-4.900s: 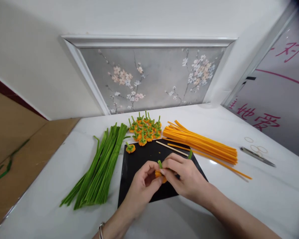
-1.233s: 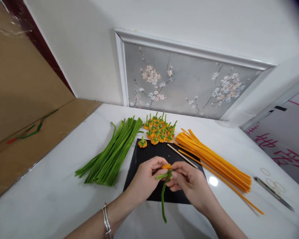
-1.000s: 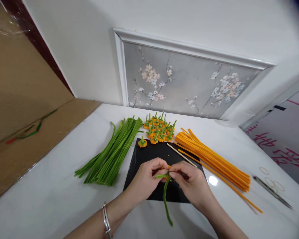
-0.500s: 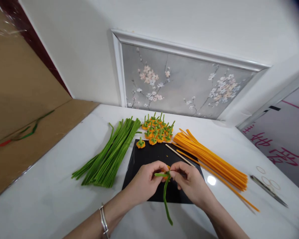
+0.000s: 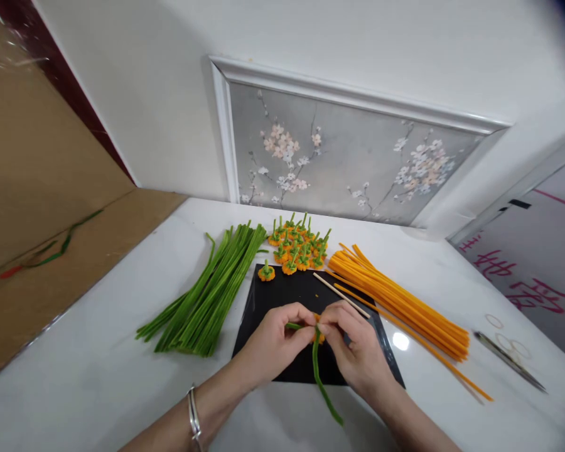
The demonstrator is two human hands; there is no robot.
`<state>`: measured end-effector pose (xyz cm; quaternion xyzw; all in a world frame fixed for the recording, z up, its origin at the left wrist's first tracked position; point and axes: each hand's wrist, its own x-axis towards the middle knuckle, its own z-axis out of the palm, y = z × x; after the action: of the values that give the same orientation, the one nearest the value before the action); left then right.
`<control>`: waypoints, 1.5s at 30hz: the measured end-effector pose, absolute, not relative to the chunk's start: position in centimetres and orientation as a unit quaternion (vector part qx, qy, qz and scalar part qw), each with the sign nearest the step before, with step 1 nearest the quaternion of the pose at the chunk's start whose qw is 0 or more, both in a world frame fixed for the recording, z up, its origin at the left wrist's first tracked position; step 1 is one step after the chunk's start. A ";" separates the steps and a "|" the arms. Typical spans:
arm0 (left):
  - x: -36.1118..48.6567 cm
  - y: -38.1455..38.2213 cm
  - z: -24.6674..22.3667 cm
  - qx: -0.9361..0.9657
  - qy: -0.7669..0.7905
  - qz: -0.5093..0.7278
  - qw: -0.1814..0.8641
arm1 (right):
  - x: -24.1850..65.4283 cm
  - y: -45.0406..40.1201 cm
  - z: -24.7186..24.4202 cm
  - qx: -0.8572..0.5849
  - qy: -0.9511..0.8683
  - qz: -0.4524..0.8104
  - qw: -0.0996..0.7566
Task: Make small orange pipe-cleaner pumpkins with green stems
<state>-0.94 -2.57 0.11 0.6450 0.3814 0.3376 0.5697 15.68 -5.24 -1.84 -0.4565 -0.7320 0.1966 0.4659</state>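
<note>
White tbl [image 5: 169, 402]: L + R fingers [image 5: 311, 321] pinch orange pc [image 5: 321, 338], mostly hidden; R forearm [image 5: 417, 417] cut off.

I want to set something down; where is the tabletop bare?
Bare tabletop lies between cardboard and green stems, and between orange stems and wall panel. Crowded: around left hand and right hand, and the orange cluster behind black mat.

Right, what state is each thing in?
Left hand, pinching held piece
Right hand, pinching held piece
Held piece, green end dangling
Green bundle, lying fanned
Orange bundle, lying, ends uneven
Orange tufts, green stems upward
Black mat, partly covered
Wooden stick, lying
Metal tool, lying
Rings, lying loose
</note>
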 end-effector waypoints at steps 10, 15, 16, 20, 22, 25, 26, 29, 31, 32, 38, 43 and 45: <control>-1.3 -3.1 -1.0 0.808 0.373 0.342 0.301 | 17.0 -4.8 -1.8 -0.537 -0.579 0.490 0.370; -1.4 -3.5 -1.7 0.878 0.310 0.309 0.193 | 15.9 -5.1 -1.8 -0.517 -0.504 0.597 0.350; -1.4 -3.5 -1.8 0.887 0.307 0.299 0.174 | 15.7 -5.1 -1.7 -0.518 -0.496 0.602 0.352; -1.3 -3.5 -1.9 0.912 0.307 0.250 0.103 | 15.3 -5.1 -1.6 -0.533 -0.467 0.606 0.361; -1.2 -3.5 -1.9 0.917 0.310 0.236 0.084 | 15.1 -5.2 -1.7 -0.545 -0.465 0.593 0.367; -1.1 -3.6 -1.9 0.921 0.309 0.228 0.068 | 15.0 -5.2 -1.8 -0.556 -0.466 0.580 0.371; -1.2 -3.6 -1.9 0.923 0.303 0.227 0.061 | 15.0 -5.1 -1.8 -0.556 -0.463 0.582 0.371; -1.4 -3.5 -1.9 0.932 0.279 0.228 0.032 | 15.5 -4.9 -1.6 -0.545 -0.438 0.614 0.367; -1.5 -3.3 -1.9 0.931 0.276 0.238 0.023 | 15.8 -4.7 -1.5 -0.533 -0.417 0.640 0.363; -1.6 -3.2 -1.9 0.926 0.283 0.248 0.027 | 16.0 -4.7 -1.5 -0.530 -0.413 0.646 0.362; -1.5 -2.9 -1.8 0.887 0.315 0.321 0.105 | 16.0 -4.9 -2.0 -0.519 -0.480 0.610 0.358; -1.1 -3.2 -1.8 0.834 0.379 0.322 0.239 | 16.1 -4.9 -2.3 -0.509 -0.504 0.598 0.359; -0.9 -3.2 -1.7 0.781 0.427 0.309 0.335 | 16.2 -4.9 -2.3 -0.504 -0.527 0.581 0.362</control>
<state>-0.87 -3.20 -1.66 0.7811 0.4266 0.3093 0.3349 16.21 -4.85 -2.25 -0.5041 -0.5272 0.5806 0.3617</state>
